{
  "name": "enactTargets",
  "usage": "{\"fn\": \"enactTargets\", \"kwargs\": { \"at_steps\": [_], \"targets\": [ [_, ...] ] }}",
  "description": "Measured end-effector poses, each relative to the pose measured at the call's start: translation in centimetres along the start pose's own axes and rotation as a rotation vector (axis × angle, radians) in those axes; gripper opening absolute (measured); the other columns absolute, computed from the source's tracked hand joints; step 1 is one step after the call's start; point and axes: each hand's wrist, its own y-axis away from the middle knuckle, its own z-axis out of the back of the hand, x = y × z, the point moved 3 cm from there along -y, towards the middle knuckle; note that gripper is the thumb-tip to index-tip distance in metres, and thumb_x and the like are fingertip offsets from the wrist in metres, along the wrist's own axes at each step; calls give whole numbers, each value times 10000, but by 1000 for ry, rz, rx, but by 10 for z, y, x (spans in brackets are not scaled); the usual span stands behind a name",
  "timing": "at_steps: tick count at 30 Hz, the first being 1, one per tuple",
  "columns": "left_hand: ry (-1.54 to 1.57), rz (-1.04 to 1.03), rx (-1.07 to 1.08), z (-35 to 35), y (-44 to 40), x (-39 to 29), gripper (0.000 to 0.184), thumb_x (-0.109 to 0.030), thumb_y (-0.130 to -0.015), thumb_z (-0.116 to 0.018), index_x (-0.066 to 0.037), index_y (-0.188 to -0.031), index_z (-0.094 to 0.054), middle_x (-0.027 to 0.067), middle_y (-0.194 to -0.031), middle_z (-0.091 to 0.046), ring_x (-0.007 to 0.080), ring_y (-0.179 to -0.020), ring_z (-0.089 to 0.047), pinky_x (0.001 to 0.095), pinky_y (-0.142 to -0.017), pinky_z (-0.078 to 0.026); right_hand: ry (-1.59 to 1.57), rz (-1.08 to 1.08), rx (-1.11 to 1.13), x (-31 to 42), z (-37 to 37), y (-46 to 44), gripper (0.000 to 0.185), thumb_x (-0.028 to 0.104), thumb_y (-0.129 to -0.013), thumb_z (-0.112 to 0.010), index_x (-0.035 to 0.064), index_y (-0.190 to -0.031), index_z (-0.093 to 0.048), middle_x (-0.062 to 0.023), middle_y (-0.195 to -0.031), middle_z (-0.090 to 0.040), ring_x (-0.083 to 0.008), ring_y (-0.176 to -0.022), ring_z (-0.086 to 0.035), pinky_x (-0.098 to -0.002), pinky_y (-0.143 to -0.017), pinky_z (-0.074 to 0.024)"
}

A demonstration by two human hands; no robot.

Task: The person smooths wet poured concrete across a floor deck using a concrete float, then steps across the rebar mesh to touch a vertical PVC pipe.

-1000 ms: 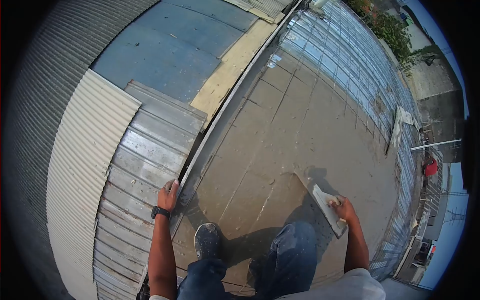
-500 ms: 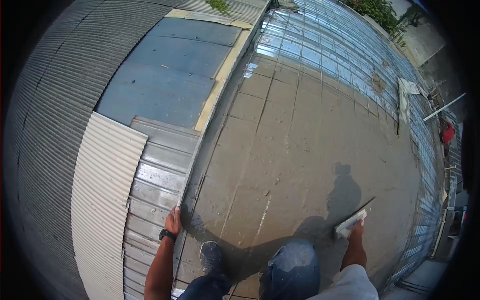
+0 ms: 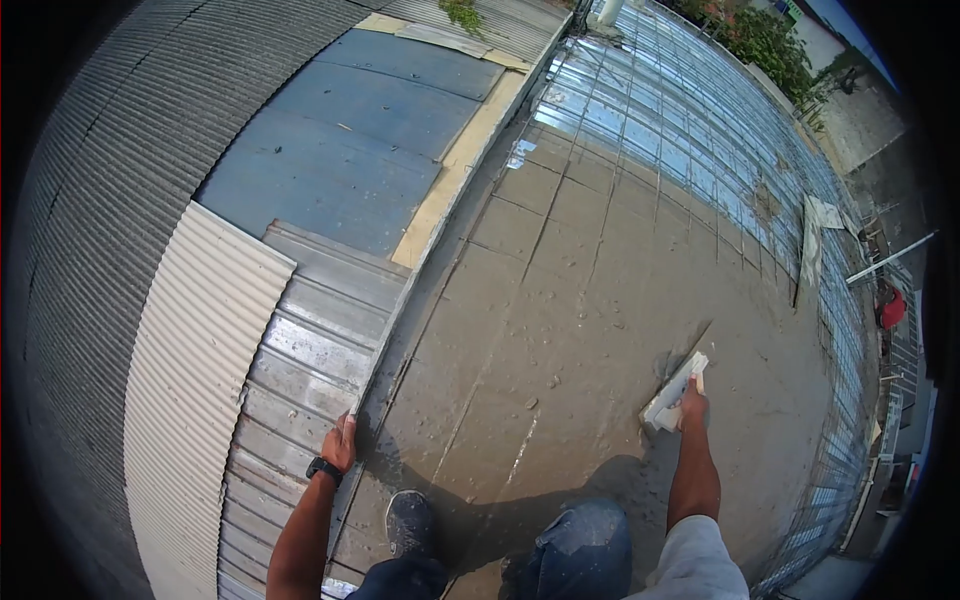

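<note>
As we look down through the head view, taking its middle as the centre of the dial, our right hand (image 3: 693, 402) sits toward four o'clock, its fingers closed on a pale float (image 3: 672, 398). That float lies on the wet grey-brown surface (image 3: 570, 290), its long side slanting from about seven toward one o'clock. Our left hand (image 3: 341, 442) is down between seven and eight o'clock, with a dark watch (image 3: 323, 467) at the wrist; its fingers touch the raised metal edge (image 3: 392, 335), but we cannot tell whether they clasp it.

Below, near half past six, our dusty shoe (image 3: 410, 524) stands on the wet surface, and a jeans knee (image 3: 588, 545) shows toward five. Thin bars (image 3: 655, 125) cross over shiny bluish sheets (image 3: 600, 70) from twelve round to two o'clock. Beyond the edge, ribbed metal roofing (image 3: 315, 350) lies toward eight, a pale corrugated panel (image 3: 200, 370) outside it, a blue panel (image 3: 345, 130) near eleven and dark corrugated roofing (image 3: 130, 160) between nine and ten. Far out at three o'clock we see something red (image 3: 890, 308).
</note>
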Motion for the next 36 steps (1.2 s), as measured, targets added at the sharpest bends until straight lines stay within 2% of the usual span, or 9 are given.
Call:
{"fn": "enactTargets", "kwargs": {
  "at_steps": [3, 9, 12, 16, 18, 21, 24, 28, 36],
  "targets": [
    [0, 44, -3, 2, 2, -4, 575, -448, -1060, -312, -8, -1364, -523, 299, -1136, -652, 474, -1124, -601, 451, -967, -456, 89, 82, 202, 28, -58, 36, 574, 552, -890, -697, 0, -1045, -661, -73, -729, -623, -178, -580, -569, -386, -543, -501],
    [-50, 88, -40, 4, 2, -7, 549, -433, -1048, -332, -32, -1355, -548, 288, -1188, -640, 461, -1129, -602, 475, -968, -473, 284, 537, 275, 63, -167, 112, 632, 581, -868, -699, -41, -982, -695, -113, -792, -676, -239, -659, -644, -390, -623, -521],
    [-56, 138, -73, 7, 8, -17, 527, -440, -1033, -365, -65, -1331, -584, 260, -1218, -641, 436, -1130, -609, 484, -963, -485, 368, 234, 332, 74, -207, 156, 647, 576, -841, -740, -28, -1065, -689, -103, -914, -681, -215, -743, -623, -406, -693, -529],
    [-89, 181, -89, 19, 10, -31, 503, -438, -1019, -392, -95, -1324, -599, 221, -1244, -645, 415, -1122, -622, 485, -953, -492, 184, 202, 252, 52, -240, 158, 679, 592, -848, -720, -62, -1027, -681, -129, -874, -682, -234, -724, -632, -416, -674, -531],
    [-95, 193, -102, 19, 12, -33, 492, -432, -1019, -391, -106, -1322, -601, 214, -1245, -646, 415, -1111, -626, 488, -945, -494, 150, 245, 241, 43, -242, 142, 680, 586, -866, -697, -86, -970, -678, -161, -807, -692, -260, -675, -656, -411, -639, -533],
    [-93, 201, -92, 23, 13, -39, 481, -428, -1017, -392, -117, -1318, -604, 212, -1233, -650, 417, -1090, -633, 495, -935, -496, 309, 190, 234, 65, -228, 226, 712, 573, -863, -702, -116, -1037, -669, -196, -891, -712, -312, -792, -681, -416, -739, -540],
    [-112, 207, -91, 21, 13, -38, 478, -428, -1016, -396, -117, -1314, -606, 213, -1224, -653, 419, -1076, -636, 500, -925, -498, 459, 545, 195, 38, -220, 238, 709, 546, -864, -710, -130, -1072, -658, -234, -952, -718, -344, -888, -683, -428, -816, -526],
    [-129, 220, -90, 22, 11, -39, 476, -427, -1015, -402, -117, -1312, -606, 215, -1215, -656, 420, -1069, -639, 502, -919, -500, 551, 713, 566, 21, -194, 275, 631, 530, -867, -704, -51, -1108, -667, -250, -989, -711, -370, -926, -688, -460, -847, -514],
    [-139, 226, -140, 22, 14, -43, 458, -419, -1013, -421, -101, -1256, -644, 218, -1147, -681, 432, -1028, -650, 502, -898, -508, 954, 856, 602, -5, -134, 301, 609, 517, -866, -712, -34, -1118, -645, -259, -981, -698, -417, -932, -680, -449, -822, -518]
  ]
}}
